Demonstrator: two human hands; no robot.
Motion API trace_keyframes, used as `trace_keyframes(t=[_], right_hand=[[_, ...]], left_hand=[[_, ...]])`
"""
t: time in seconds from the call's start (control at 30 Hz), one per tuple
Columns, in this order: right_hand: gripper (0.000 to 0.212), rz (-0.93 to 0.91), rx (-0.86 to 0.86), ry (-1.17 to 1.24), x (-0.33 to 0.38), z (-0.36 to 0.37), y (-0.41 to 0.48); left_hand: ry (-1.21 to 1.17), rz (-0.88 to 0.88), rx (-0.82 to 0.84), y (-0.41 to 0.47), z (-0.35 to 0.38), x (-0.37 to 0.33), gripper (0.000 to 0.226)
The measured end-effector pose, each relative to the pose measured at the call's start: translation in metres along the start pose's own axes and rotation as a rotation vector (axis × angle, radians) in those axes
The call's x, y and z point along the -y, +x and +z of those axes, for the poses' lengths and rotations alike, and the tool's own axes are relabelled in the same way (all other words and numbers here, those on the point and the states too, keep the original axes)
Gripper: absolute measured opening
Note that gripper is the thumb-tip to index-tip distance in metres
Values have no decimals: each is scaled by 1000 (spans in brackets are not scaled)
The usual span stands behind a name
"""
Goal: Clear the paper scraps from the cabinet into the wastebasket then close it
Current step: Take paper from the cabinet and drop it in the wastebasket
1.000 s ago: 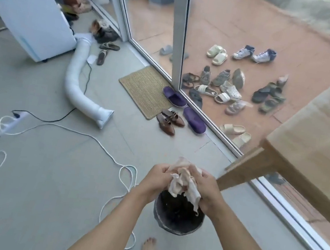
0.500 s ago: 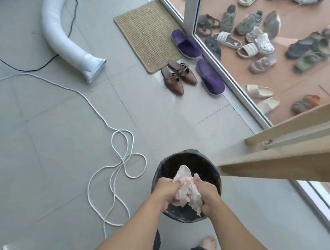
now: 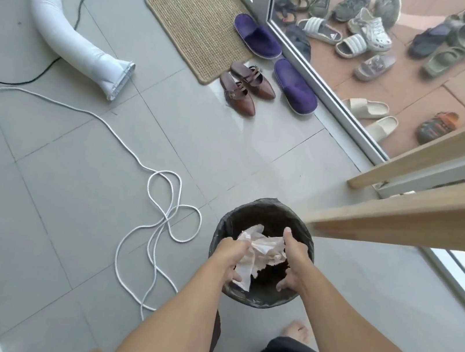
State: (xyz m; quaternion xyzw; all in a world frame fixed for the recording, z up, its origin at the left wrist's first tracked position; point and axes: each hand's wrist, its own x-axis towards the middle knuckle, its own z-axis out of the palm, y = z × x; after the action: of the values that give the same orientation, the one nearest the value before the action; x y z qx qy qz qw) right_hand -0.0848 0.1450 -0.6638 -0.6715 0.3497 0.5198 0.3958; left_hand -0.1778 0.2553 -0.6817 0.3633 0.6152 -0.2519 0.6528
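Note:
A wad of crumpled pale paper scraps (image 3: 260, 248) hangs inside the mouth of the round wastebasket (image 3: 268, 209), which has a black liner and stands on the floor. My left hand (image 3: 227, 258) is at the wad's left side, fingers curled on its lower part. My right hand (image 3: 293, 261) is at the wad's right side with thumb and fingers spread, palm toward the paper. Both hands are over the basket opening. The cabinet's inside is out of view.
A light wooden furniture edge (image 3: 406, 221) juts in from the right, just above the basket. A white rope (image 3: 156, 224) loops on the tiled floor to the left. A white duct hose (image 3: 66, 27), a woven mat (image 3: 195, 17) and several shoes lie farther off by the glass door.
My head has tilted down and closer to the basket. My hands have lowered the paper wad into the basket's mouth and moved apart, the right hand spreading open.

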Motion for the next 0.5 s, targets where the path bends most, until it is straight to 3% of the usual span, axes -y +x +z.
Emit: trace_keyframes(t=[0.17,0.37,0.43,0.5], right_hand=[[77,-59,31,-91,14,-6,-56],[58,-190,46,-195,41,-14,-168],[44,-253,29,-213,47,-17,-209],[45,-348,3,-272,51,-20,-246]], left_hand=[[55,47,-32,-65,-5,-18,67],[184,208,-76,-175,-14,-48,47],[295,296,-101,-215,-19,-58,46],[468,388,-143,-255,-25,-68,53]])
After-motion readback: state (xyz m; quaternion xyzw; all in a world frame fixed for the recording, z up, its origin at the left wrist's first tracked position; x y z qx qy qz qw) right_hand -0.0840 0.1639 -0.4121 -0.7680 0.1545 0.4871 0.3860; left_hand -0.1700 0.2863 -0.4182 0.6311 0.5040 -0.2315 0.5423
